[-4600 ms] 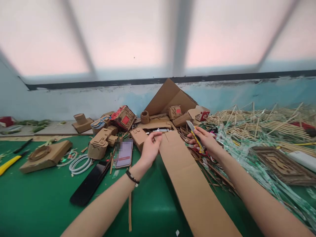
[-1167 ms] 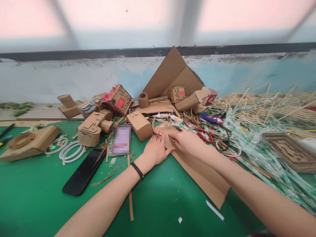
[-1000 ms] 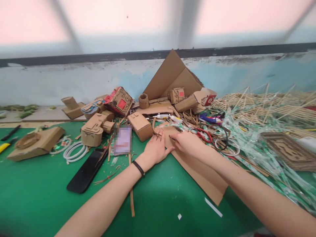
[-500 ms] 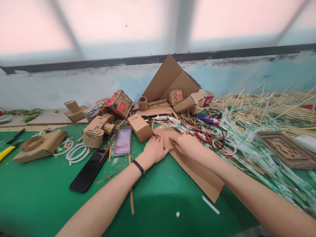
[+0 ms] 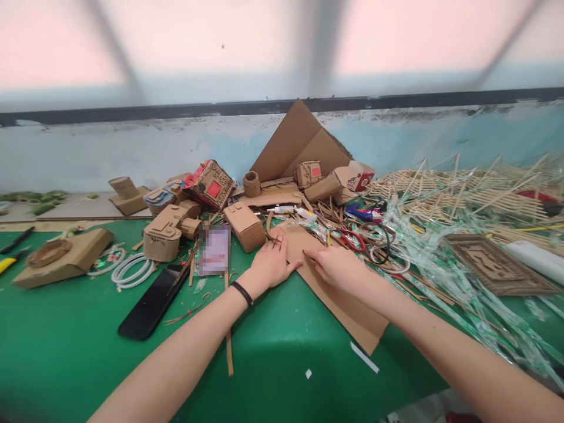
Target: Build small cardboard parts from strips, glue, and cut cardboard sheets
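Observation:
My left hand (image 5: 272, 260) lies flat with its fingers stretched out, pressing on the left edge of a long brown cardboard strip (image 5: 348, 305). A narrow curled cardboard sliver (image 5: 269, 223) rises by its fingertips. Over the same strip, my right hand (image 5: 337, 265) is closed in a pinch. A small dark tip shows at its fingers and a thin yellowish end stands above the knuckles; what it holds is mostly hidden. Just beyond my left hand stands a small cardboard box (image 5: 245, 227) with a flap.
A black phone (image 5: 152, 305), coiled white tubing (image 5: 132, 270) and cardboard camera models (image 5: 163, 235) lie to the left. Glue tubes (image 5: 304, 212), scissors with red handles (image 5: 352, 239), plastic strips (image 5: 445, 288) and a carved cardboard panel (image 5: 497, 264) spread rightward. A large cardboard sheet (image 5: 291, 138) leans on the wall.
My right hand has shifted slightly down along the cardboard strip, and the yellowish end now shows above it. My left hand stays in place. The whole view has moved a little.

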`<state>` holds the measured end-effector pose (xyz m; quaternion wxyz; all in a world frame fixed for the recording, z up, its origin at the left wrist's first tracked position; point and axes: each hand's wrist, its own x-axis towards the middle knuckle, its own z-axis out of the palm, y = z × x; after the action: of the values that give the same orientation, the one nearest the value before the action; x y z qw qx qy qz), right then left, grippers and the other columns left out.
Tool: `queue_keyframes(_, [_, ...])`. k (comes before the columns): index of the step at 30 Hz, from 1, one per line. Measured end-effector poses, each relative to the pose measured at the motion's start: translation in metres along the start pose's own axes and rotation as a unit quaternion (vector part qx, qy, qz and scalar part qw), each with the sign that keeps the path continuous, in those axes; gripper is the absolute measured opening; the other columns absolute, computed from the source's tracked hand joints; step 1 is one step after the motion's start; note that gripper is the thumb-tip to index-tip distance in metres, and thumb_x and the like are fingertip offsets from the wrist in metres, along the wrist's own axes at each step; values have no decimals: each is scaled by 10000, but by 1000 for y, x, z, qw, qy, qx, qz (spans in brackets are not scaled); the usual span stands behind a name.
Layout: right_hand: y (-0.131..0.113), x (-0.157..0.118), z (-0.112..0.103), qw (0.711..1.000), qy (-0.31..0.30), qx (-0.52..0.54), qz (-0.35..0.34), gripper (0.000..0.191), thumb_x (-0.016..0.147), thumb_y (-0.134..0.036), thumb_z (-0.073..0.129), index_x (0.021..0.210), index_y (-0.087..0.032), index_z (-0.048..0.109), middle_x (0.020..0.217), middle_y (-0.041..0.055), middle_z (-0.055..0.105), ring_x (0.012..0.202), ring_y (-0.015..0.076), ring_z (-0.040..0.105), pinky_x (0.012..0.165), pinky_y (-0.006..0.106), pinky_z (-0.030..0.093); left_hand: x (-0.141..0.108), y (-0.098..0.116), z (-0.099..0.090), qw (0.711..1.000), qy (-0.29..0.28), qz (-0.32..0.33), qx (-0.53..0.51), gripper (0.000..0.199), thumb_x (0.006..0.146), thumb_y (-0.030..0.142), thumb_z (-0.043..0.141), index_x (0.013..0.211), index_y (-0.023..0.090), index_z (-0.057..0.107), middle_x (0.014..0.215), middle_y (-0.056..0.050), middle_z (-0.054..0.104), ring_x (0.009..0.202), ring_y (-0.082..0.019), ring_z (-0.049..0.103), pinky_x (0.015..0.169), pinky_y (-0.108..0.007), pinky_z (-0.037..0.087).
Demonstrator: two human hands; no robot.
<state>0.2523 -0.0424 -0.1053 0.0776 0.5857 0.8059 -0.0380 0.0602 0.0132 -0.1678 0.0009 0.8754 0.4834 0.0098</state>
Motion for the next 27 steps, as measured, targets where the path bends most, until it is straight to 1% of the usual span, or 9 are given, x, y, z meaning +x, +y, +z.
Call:
queue_keyframes(2, [0,-3,0,1000,0,-1,2,406,1045,-220,444,1393,-232,653,1096,158,792,996,320,778,785,337,538,0,0,0,1000,-1,1,3,917,1039,673,373,1609,-45,334,1679,-267,345,1577,-368,347,1296,-451,302])
queue_keyframes(7, [2,-9,1,1000,-12,-5,2,419,1026,-194,463,1406,-209,640,1079,174,791,1013,326,775,781,336,537,1,-1,0,1000,-5,1,7,913,1041,673,366,1617,-34,326,1683,-261,341,1568,-376,364,1282,-463,324])
queue_keyframes(12, [6,-22,5,1000,-15,-18,3,420,1028,-194,454,1412,-223,622,1085,161,784,1004,330,774,743,327,530,0,0,1,1000,-3,4,7,920,1038,667,386,1618,-44,319,1675,-271,356,1568,-382,361,1288,-461,313])
queue_keyframes(16, [8,-30,8,1000,-26,-16,2,410,1032,-203,429,1386,-215,637,1074,155,784,957,326,779,732,338,532,2,-2,2,1000,3,5,1,908,1033,675,393,1610,-24,351,1670,-271,367,1566,-382,366,1285,-464,320])
queue_keyframes(20, [8,-31,9,1000,-23,-13,7,457,1020,-191,440,1440,-237,614,1125,151,783,1001,323,775,758,341,539,1,-2,1,1000,15,-1,-6,869,1034,660,411,1605,7,373,1664,-265,379,1566,-372,370,1287,-476,323])
queue_keyframes(23, [6,-33,10,1000,-15,-12,13,477,1026,-186,427,1468,-231,598,1162,158,779,1025,314,773,781,339,541,-10,14,-1,999,29,-25,-8,806,1061,577,399,1590,-31,371,1663,-296,357,1571,-380,355,1286,-491,322])
queue_keyframes(24, [4,-34,10,1000,-11,-11,15,474,1032,-189,419,1471,-227,595,1168,160,777,1026,312,773,779,337,540,-16,24,0,999,33,-34,-7,784,1071,541,385,1583,-52,367,1661,-314,345,1570,-389,352,1280,-503,328])
queue_keyframes(25, [3,-36,11,1000,-7,-9,18,469,1036,-192,418,1469,-224,594,1171,159,776,1025,311,774,774,334,540,-23,35,1,999,36,-35,-7,769,1075,528,371,1585,-46,368,1668,-307,334,1571,-385,352,1276,-501,339])
queue_keyframes(27, [1,-38,11,1000,-3,-4,26,446,1034,-192,433,1443,-223,607,1154,154,779,1010,309,778,754,325,536,-36,58,6,999,36,-21,-10,768,1073,552,336,1588,-15,393,1678,-269,347,1595,-369,302,1281,-493,338])
